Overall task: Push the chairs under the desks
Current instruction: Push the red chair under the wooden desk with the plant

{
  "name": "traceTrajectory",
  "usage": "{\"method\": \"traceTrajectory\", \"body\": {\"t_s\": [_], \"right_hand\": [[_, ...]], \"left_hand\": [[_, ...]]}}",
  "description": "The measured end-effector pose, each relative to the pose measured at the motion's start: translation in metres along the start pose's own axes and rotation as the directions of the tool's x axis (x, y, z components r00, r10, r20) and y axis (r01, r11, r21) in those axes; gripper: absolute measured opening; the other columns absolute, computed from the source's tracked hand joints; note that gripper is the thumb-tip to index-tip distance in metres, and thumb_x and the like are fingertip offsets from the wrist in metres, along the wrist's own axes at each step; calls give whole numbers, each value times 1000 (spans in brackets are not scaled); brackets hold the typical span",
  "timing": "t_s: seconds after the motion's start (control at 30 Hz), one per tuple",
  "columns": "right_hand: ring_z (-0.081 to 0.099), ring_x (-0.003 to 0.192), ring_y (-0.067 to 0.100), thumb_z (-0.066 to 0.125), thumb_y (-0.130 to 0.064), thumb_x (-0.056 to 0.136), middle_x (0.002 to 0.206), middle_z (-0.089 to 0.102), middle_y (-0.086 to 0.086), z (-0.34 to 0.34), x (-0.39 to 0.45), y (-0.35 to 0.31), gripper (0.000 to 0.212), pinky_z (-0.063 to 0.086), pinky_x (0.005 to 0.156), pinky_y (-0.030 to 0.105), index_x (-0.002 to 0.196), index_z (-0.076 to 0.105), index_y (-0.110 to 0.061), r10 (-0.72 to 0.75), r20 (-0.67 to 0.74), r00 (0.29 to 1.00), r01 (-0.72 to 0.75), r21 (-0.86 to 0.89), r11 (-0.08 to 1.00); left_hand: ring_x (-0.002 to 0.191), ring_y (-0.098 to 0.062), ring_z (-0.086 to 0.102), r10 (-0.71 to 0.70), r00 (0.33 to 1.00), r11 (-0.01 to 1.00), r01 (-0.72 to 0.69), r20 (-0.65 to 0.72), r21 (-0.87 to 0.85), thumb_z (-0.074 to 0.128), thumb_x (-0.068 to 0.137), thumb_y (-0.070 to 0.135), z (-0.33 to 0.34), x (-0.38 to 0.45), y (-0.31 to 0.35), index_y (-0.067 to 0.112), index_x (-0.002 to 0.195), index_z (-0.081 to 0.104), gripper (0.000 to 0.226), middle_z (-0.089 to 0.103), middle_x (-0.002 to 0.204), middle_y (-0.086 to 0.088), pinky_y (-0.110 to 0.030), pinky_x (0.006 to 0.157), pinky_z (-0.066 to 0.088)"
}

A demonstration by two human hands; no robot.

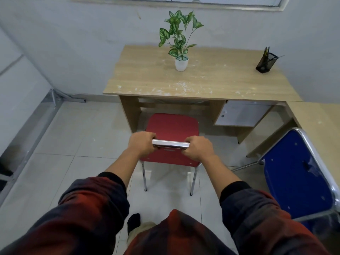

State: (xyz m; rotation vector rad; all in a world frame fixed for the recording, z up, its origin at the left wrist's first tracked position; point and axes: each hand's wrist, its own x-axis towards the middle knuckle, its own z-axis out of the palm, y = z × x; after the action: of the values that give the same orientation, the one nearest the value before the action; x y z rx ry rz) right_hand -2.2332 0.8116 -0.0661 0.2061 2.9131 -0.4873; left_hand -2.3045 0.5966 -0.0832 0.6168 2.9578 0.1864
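A red chair (pixel 172 126) with chrome legs stands on the tiled floor in front of a light wooden desk (pixel 202 80). Its seat's front edge sits just under the desk's front edge; the rest is out in the open. My left hand (pixel 142 143) and my right hand (pixel 197 148) both grip the chrome top bar of the chair's backrest, one at each end. A blue chair (pixel 294 173) with a chrome frame stands at the right, beside a second wooden desk (pixel 316 118) that runs along the right wall.
On the desk stand a potted plant (pixel 181 43) in a white pot and a black mesh pen holder (pixel 265 62). A white drawer unit (pixel 241 114) hangs under the desk's right side. A metal frame (pixel 53 96) lies along the left wall.
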Motion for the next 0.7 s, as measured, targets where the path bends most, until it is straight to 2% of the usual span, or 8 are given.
{"method": "traceTrajectory", "body": {"t_s": [0.07, 0.17, 0.27, 0.43, 0.57, 0.7], "right_hand": [[66, 94, 27, 65, -40, 75, 101, 73, -1, 2, 4, -1, 39, 52, 80, 33, 112, 71, -27, 6, -8, 1000, -6, 2, 1000], [66, 86, 28, 63, -43, 72, 91, 73, 0, 6, 10, -9, 36, 53, 75, 33, 103, 73, -26, -2, -23, 1000, 2, 16, 1000], [66, 82, 27, 62, -46, 73, 87, 73, -1, 11, 18, -18, 36, 54, 72, 34, 101, 72, -26, -16, -35, 999, 17, 31, 999], [56, 71, 23, 63, -41, 78, 83, 70, -2, 10, 34, -28, 28, 46, 67, 30, 100, 72, -26, -67, -23, 997, 67, 23, 997], [63, 79, 25, 64, -42, 76, 86, 72, -2, 0, 52, -17, 32, 51, 72, 32, 102, 74, -27, -84, -14, 996, 84, 19, 996], [65, 86, 24, 65, -40, 77, 92, 74, -3, -15, 70, 3, 34, 49, 74, 31, 108, 74, -30, -92, 9, 996, 92, 6, 996]], "left_hand": [[75, -13, 57, 21, 999, 999, -19, 48, -35, 72, 81, 45, -3, 5, -5, 33, 96, 68, 20, 67, 86, 12, -28, 64, 46], [78, -13, 60, 26, 996, 999, -23, 89, -33, 71, 81, 44, -10, 13, -17, 34, 98, 68, 20, 69, 89, 12, -30, 67, 50], [77, -12, 59, 24, 994, 999, -21, 106, -31, 71, 83, 42, -15, 19, -27, 34, 98, 68, 17, 66, 86, 13, -26, 61, 43], [78, -13, 62, -48, 993, 997, 53, 109, -47, 74, 80, 43, -18, 31, -44, 33, 100, 71, 22, 70, 88, 12, -31, 69, 54], [73, -11, 58, -66, 997, 997, 67, 32, -44, 74, 81, 44, -16, 44, -33, 33, 96, 71, 19, 64, 79, 14, -27, 63, 49], [75, -11, 62, -77, 997, 996, 76, -20, -37, 73, 79, 47, -11, 60, -14, 34, 97, 72, 21, 70, 81, 12, -28, 67, 54]]}}
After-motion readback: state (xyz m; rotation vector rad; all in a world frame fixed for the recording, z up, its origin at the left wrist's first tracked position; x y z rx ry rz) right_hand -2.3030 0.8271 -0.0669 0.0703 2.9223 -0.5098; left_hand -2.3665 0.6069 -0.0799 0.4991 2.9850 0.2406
